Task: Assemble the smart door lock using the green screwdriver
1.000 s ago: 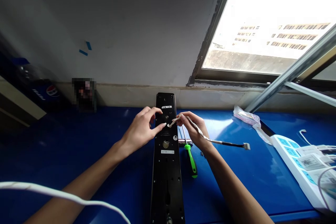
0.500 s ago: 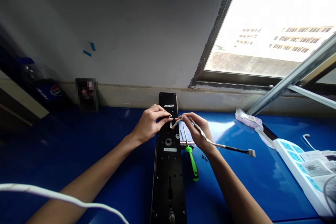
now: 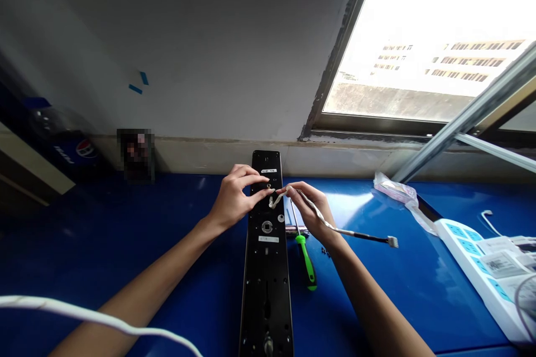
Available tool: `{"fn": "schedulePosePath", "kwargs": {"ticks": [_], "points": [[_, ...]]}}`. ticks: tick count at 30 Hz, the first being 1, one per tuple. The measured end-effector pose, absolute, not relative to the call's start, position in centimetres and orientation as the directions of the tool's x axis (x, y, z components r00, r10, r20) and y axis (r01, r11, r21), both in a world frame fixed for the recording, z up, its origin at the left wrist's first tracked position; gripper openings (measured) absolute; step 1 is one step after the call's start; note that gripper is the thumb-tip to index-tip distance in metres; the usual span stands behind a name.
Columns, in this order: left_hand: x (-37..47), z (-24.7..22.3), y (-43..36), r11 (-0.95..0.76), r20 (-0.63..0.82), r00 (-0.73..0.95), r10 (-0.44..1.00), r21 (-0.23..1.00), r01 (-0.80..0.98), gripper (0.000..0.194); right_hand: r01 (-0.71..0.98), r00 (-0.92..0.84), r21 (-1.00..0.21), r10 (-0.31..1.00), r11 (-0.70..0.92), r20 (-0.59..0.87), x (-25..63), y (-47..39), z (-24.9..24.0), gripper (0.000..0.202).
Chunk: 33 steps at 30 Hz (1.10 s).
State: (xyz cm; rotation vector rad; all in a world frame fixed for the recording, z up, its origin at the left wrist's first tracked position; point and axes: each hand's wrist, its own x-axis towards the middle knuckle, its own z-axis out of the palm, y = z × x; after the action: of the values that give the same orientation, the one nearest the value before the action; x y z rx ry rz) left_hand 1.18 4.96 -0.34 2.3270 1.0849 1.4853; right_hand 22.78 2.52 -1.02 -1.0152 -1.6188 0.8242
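Observation:
A long black metal plate (image 3: pixel 267 268) with holes, labels and a round socket stands lengthwise before me. Over its upper part is my left hand (image 3: pixel 237 195), thumb and forefinger apart. A tiny ring-like piece (image 3: pixel 268 185) shows between those fingertips, seemingly against the plate; whether they touch it I cannot tell. My right hand (image 3: pixel 312 209) pinches a white-wrapped cable (image 3: pixel 320 216) at the plate's right edge. One end of the cable bends down onto the plate, while the other, with a white connector (image 3: pixel 392 241), hangs out to the right.
A green-handled screwdriver (image 3: pixel 307 262) lies right of the plate, near several small black screws (image 3: pixel 325 251). Further right are a power strip (image 3: pixel 469 268) and a plastic packet (image 3: pixel 396 188). A thick white cable (image 3: pixel 104 319) crosses the lower left. A Pepsi bottle (image 3: pixel 71 145) stands far left.
My left thumb and forefinger have parted, and the small brass-coloured piece between them now appears against the plate. My right hand keeps its pinch on the cable. The view has shifted slightly.

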Motion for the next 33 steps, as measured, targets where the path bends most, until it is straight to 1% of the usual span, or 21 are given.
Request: {"fn": "schedulePosePath", "kwargs": {"ticks": [2, 6, 11, 19, 22, 26, 28, 30, 33], "points": [[1.2, -0.5, 4.9, -0.728, 0.738, 0.212, 0.641, 0.496, 0.474, 0.01, 0.214, -0.134, -0.885, 0.91, 0.413, 0.392, 22.7, 2.5, -1.1, 0.025], [1.3, -0.8, 4.9, -0.737, 0.735, 0.244, 0.633, 0.475, 0.482, 0.008, 0.212, -0.132, -0.887, 0.911, 0.41, 0.39, 22.6, 2.6, -1.3, 0.026], [1.4, -0.9, 5.0, -0.736, 0.735, 0.257, 0.628, 0.453, 0.503, 0.012, 0.216, -0.135, -0.89, 0.915, 0.403, 0.381, 22.8, 2.7, -1.4, 0.027], [2.0, -1.3, 4.5, -0.726, 0.757, 0.212, 0.618, 0.446, 0.524, 0.004, 0.227, -0.15, -0.886, 0.913, 0.405, 0.379, 22.9, 2.8, -1.6, 0.028], [2.2, -1.5, 4.5, -0.732, 0.759, 0.222, 0.612, 0.436, 0.524, 0.003, 0.228, -0.158, -0.886, 0.913, 0.404, 0.376, 23.0, 2.8, -1.5, 0.028], [2.1, -1.5, 4.6, -0.72, 0.733, 0.238, 0.637, 0.456, 0.524, 0.004, 0.226, -0.174, -0.886, 0.911, 0.406, 0.373, 23.0, 2.8, -1.5, 0.029], [1.9, -1.5, 4.6, -0.718, 0.719, 0.255, 0.646, 0.46, 0.523, 0.007, 0.232, -0.182, -0.88, 0.907, 0.415, 0.38, 23.1, 2.8, -1.6, 0.027], [1.7, -1.6, 4.5, -0.713, 0.705, 0.268, 0.657, 0.464, 0.527, 0.014, 0.247, -0.19, -0.866, 0.898, 0.435, 0.397, 23.2, 2.8, -1.7, 0.024], [1.4, -2.0, 4.1, -0.646, 0.646, 0.232, 0.728, 0.531, 0.548, 0.033, 0.285, -0.21, -0.825, 0.872, 0.488, 0.443, 23.2, 2.8, -1.7, 0.019]]}}
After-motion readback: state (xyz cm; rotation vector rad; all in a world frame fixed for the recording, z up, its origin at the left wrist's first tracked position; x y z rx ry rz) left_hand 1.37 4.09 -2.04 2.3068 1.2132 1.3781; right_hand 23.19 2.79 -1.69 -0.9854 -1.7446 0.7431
